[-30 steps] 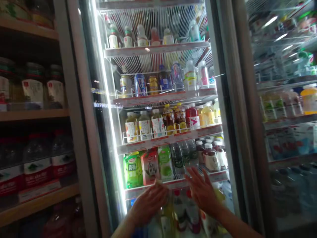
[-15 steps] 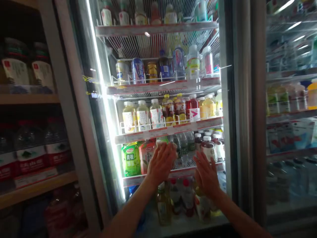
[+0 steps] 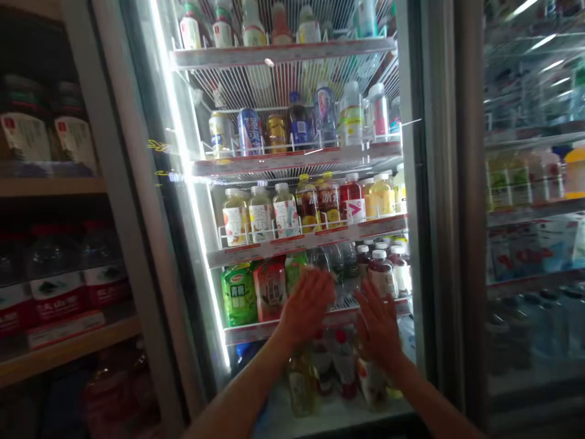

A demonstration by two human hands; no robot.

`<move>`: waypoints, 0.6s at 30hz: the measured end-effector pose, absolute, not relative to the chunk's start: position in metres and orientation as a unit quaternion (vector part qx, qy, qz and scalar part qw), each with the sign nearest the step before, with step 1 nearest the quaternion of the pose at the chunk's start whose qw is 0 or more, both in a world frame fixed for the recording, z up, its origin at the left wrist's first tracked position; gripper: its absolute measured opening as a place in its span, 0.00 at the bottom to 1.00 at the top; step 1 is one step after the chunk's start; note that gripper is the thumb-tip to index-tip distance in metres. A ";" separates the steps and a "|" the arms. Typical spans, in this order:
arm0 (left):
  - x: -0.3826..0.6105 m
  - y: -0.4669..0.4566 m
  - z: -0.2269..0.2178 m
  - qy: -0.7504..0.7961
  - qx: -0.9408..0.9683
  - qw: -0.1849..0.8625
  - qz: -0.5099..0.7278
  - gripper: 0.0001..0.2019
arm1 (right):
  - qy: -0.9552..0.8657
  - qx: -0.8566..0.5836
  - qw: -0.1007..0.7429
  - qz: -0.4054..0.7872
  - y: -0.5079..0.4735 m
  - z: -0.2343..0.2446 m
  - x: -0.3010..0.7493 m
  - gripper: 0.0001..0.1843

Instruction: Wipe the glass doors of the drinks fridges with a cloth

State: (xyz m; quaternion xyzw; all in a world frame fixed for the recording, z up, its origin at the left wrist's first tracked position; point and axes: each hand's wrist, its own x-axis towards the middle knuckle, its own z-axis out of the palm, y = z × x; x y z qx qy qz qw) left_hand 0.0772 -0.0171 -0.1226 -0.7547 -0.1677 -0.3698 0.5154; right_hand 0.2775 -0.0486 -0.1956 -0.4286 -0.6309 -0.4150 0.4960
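Both my hands are raised before a lit drinks cooler, against its glass door [image 3: 414, 201]. My left hand [image 3: 307, 305] lies flat and slightly blurred, fingers together. What looks like a bit of white cloth [image 3: 311, 267] shows past its fingertips, mostly hidden under the hand. A green pouch [image 3: 295, 268] and clear bottles [image 3: 336, 259] stand behind it. To its right, my right hand [image 3: 379, 323] is spread on the glass with nothing in it. Dark bottles with white caps [image 3: 381, 271] are behind its fingertips.
Inside the cooler, shelves [image 3: 283, 245] hold several bottles, cans and pouches. A metal door frame [image 3: 466, 244] divides it from another cooler on the right. On the left, wooden shelves [image 3: 68, 350] carry packs of water bottles [image 3: 59, 274].
My left hand has shifted right and slightly down across the glass, uncovering more of the red and green pouches. My right hand stays nearly in place. The view has moved slightly.
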 end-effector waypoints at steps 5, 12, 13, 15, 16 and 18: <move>0.057 -0.014 -0.119 -0.134 -0.772 0.530 -0.325 0.22 | -0.641 -0.417 0.495 -0.414 -0.050 -0.188 0.275 0.33; 0.038 -0.018 -0.113 -0.111 -0.796 0.517 -0.294 0.21 | -0.664 -0.399 0.488 -0.403 -0.053 -0.182 0.264 0.31; 0.034 -0.017 -0.114 -0.093 -0.807 0.517 -0.268 0.21 | -0.670 -0.397 0.483 -0.400 -0.053 -0.182 0.262 0.31; 0.025 -0.014 -0.108 -0.118 -0.792 0.523 -0.291 0.22 | -0.675 -0.401 0.478 -0.395 -0.053 -0.179 0.261 0.30; 0.021 -0.013 -0.102 -0.150 -0.766 0.529 -0.333 0.23 | -0.673 -0.404 0.479 -0.393 -0.053 -0.178 0.261 0.29; 0.015 -0.010 -0.092 -0.208 -0.708 0.532 -0.416 0.26 | -0.666 -0.409 0.485 -0.392 -0.055 -0.175 0.260 0.28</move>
